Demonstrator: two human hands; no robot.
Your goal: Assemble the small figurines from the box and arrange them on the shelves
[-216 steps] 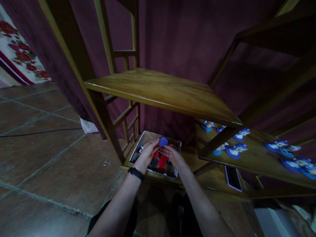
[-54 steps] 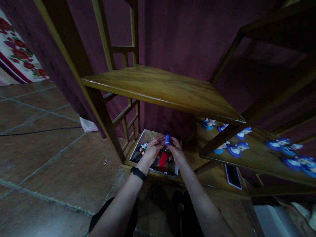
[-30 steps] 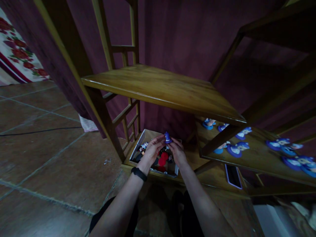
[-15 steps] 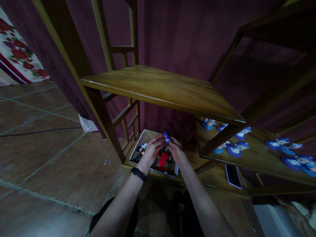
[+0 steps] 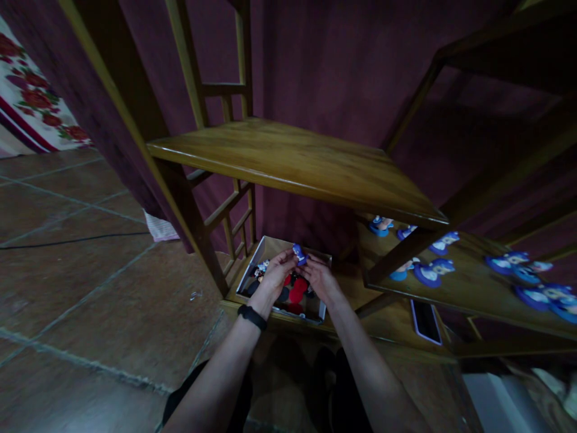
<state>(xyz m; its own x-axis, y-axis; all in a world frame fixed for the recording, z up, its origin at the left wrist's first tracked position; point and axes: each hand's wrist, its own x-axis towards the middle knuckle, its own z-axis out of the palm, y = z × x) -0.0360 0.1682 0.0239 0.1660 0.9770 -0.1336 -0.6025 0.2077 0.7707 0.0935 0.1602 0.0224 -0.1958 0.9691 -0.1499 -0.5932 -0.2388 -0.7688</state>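
Note:
A small purple-blue figurine (image 5: 299, 254) is held upright between my two hands, above a white box. My left hand (image 5: 278, 273), with a black band at the wrist, closes its fingertips on the figurine's left side. From the right, my right hand (image 5: 320, 275) touches its lower part with bent fingers. Below them, the white box (image 5: 262, 249) sits on the lowest shelf and holds several small figurines (image 5: 259, 272) and pieces with round red bases (image 5: 297, 290) and dark bases. My hands hide part of the box's contents.
A wooden shelf board (image 5: 288, 156) spans just above and beyond my hands. Several blue and purple figurines (image 5: 433, 272) stand on the shelf to the right. Below them lies a phone (image 5: 425, 322). A wooden post (image 5: 180, 210) rises left of the box.
The figurine has shifted slightly left and down and turned between my fingers. My right hand has moved a little left with it.

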